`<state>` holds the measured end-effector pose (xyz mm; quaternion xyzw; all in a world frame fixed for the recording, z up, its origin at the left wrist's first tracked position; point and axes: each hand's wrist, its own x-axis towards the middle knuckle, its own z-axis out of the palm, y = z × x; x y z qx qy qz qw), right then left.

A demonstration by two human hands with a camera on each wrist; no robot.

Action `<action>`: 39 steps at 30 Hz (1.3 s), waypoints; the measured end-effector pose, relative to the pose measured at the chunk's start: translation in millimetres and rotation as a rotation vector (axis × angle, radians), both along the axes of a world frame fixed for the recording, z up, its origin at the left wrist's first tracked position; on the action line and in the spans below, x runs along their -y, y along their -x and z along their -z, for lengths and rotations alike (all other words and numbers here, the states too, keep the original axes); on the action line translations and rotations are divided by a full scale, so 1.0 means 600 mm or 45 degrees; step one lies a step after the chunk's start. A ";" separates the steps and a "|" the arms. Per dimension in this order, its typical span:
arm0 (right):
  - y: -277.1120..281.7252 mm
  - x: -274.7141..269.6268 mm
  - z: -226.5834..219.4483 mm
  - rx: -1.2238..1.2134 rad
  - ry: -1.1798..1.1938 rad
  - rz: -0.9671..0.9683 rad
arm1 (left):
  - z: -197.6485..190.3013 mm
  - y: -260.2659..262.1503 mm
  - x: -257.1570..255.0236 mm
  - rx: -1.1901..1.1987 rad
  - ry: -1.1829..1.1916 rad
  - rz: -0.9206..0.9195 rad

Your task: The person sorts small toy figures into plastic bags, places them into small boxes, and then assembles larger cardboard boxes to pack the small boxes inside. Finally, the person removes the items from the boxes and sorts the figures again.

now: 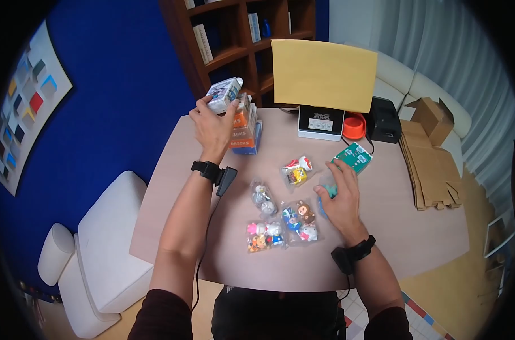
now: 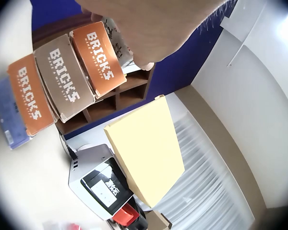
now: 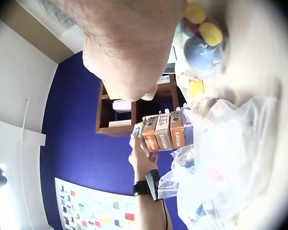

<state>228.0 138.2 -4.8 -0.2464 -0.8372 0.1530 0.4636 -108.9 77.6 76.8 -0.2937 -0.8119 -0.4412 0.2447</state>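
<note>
My left hand [image 1: 213, 129] grips a small white printed box [image 1: 223, 95] at the top of a stack of boxes at the table's back left. Below it are orange and brown boxes [image 2: 65, 79] marked BRICKS, with a blue box [image 2: 10, 112] at the bottom. My right hand [image 1: 342, 198], fingers spread and slightly bent, is over a clear bag with teal and blue contents [image 1: 328, 190], beside a green box [image 1: 352, 157]; whether it touches the bag I cannot tell. Several bagged figures lie to its left, among them a red and yellow pair [image 1: 297, 171] and a bag with a brown-headed figure [image 1: 306, 212].
A white device [image 1: 321, 123] with a yellow board [image 1: 325, 75] above it stands at the back. To its right are a red container [image 1: 355, 126], a black device [image 1: 384, 120] and folded cardboard [image 1: 433, 164]. A wooden shelf [image 1: 229, 55] rises behind the table.
</note>
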 end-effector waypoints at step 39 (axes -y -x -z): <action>-0.069 -0.153 0.060 0.393 0.209 0.313 | 0.053 -0.177 0.076 0.131 0.315 1.042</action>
